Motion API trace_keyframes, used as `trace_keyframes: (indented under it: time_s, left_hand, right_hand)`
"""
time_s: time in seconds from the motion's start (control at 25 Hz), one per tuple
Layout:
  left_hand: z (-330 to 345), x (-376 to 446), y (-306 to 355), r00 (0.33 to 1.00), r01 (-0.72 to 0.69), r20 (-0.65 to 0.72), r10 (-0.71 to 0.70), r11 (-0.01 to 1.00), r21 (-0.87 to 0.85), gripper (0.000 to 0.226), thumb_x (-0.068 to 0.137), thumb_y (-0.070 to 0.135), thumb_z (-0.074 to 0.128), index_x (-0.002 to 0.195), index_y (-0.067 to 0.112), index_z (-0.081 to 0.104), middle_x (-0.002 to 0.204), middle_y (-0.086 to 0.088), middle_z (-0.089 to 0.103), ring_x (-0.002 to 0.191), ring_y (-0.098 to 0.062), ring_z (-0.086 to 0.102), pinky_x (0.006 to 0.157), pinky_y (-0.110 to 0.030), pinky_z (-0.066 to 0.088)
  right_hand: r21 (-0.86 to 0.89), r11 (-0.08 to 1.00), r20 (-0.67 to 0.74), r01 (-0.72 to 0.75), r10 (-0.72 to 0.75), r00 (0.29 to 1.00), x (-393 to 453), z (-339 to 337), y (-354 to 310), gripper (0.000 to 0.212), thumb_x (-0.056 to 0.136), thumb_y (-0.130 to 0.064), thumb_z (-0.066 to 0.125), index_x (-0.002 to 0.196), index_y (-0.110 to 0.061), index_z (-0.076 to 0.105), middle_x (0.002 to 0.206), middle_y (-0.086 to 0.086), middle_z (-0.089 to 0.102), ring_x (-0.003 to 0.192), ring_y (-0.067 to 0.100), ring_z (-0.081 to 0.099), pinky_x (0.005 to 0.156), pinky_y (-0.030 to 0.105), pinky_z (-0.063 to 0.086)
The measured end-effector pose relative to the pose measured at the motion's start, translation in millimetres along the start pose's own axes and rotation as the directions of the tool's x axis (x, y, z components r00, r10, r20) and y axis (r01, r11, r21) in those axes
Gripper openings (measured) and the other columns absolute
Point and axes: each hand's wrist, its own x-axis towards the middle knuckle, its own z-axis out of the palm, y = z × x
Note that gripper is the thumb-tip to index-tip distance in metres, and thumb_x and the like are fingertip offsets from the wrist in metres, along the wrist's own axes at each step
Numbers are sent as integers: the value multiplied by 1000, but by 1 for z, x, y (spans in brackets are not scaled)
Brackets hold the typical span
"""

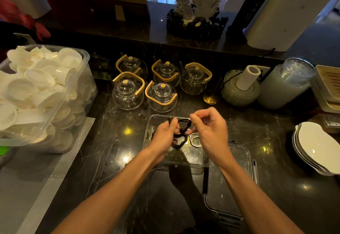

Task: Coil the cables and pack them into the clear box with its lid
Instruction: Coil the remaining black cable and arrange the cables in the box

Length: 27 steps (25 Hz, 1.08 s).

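Note:
A black cable (pixel 181 138) is looped into a small coil above the clear box (pixel 160 118), which stands open on the dark marble counter. My left hand (pixel 164 136) grips the coil on its left side. My right hand (pixel 209 128) pinches the cable's upper loop on the right. Inside the box lies a coiled white cable (pixel 195 139), just below my right fingers. The clear lid (pixel 237 184) with its clips rests flat on the counter to the right of the box, partly under my right forearm.
Several glass teapots (pixel 160 95) with wooden handles stand behind the box. A large plastic tub of white lids (pixel 40 93) fills the left. Stacked white plates (pixel 316 147) sit at the right edge; jars (pixel 283 84) stand behind them. A grey mat (pixel 27 182) lies front left.

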Motion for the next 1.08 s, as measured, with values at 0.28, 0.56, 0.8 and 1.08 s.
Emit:
trace_keyframes:
  time_s: [0.28, 0.56, 0.8, 1.08]
  left_hand:
    - [4, 5, 19, 984, -99, 163, 65, 973, 210, 27, 107, 34, 41, 84, 23, 50, 67, 9, 46, 63, -9, 41, 58, -26, 33]
    - [0, 14, 13, 981, -122, 189, 54, 922, 367, 14, 103, 19, 52, 91, 21, 61, 73, 8, 57, 65, -4, 52, 61, -19, 42]
    - [-28, 32, 6, 976, -20, 191, -104, 831, 556, 23, 95, 19, 68, 111, 2, 64, 85, -7, 68, 69, -14, 65, 56, -19, 49]
    - [-44, 47, -28, 955, -137, 221, -197, 368, 920, 28, 93, 29, 70, 71, 14, 61, 67, -3, 56, 65, -17, 54, 62, -32, 44]
  right_hand:
    - [-49, 963, 80, -266, 269, 960, 16, -13, 28, 16, 95, -27, 71, 92, -11, 68, 70, 1, 63, 56, 12, 54, 43, 27, 41]
    - [-71, 950, 169, -304, 312, 935, 8, -19, 44, 21, 99, -18, 66, 107, 0, 61, 76, 8, 60, 55, 14, 57, 43, 29, 52]
    - [-224, 896, 263, -383, 434, 861, 17, -18, 56, 21, 96, -4, 67, 112, 3, 57, 79, 10, 59, 57, 10, 65, 47, 29, 58]
    - [-662, 714, 341, -228, 559, 756, 19, 7, 101, 13, 95, -7, 68, 104, -11, 59, 81, 10, 67, 65, 17, 66, 53, 32, 59]
